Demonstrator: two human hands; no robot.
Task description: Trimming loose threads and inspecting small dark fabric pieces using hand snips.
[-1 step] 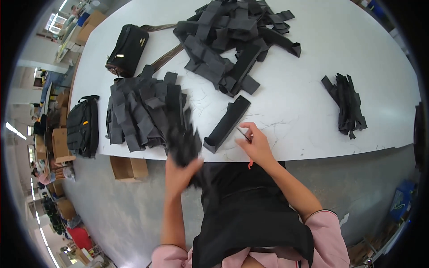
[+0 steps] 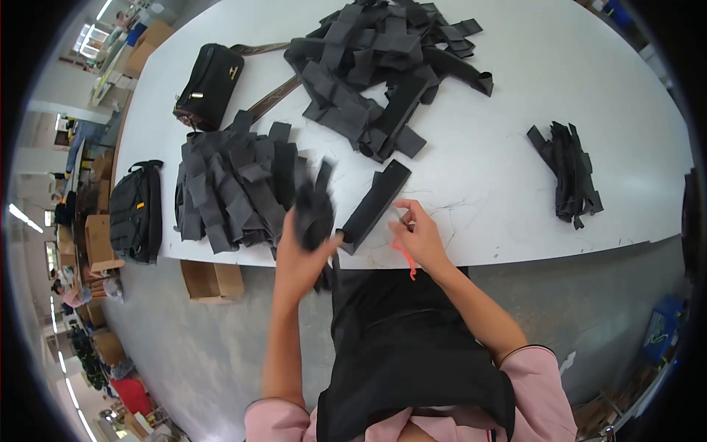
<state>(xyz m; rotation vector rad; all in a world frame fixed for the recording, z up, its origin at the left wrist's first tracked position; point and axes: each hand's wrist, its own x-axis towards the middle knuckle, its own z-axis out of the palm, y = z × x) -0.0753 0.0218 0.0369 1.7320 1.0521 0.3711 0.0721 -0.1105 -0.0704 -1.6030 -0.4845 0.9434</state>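
My left hand [image 2: 300,254] is closed round a bundle of black fabric strips [image 2: 314,210], smeared by motion, at the table's front edge. Just right of it, a folded black strip [image 2: 377,202] lies slantwise on the white table [image 2: 479,158]. Beside that strip, my right hand [image 2: 421,234] has its fingers curled round small thread snips, mostly hidden in the palm; an orange-red cord [image 2: 406,258] dangles from them. To the left of my left hand sits a pile of dark strips [image 2: 236,180]. A larger heap of strips [image 2: 368,66] covers the far middle.
A small black bag [image 2: 210,88] with a patterned strap stands at the far left, and a black backpack [image 2: 138,212] is at the left edge. On the right lies a separate bunch of strips [image 2: 573,173]. Below the table is a cardboard box [image 2: 211,280]. Loose threads are scattered about.
My left hand and its bundle have moved up and slightly right, over the table edge. My right hand has stayed nearly in place; more of the orange-red cord shows beneath it.
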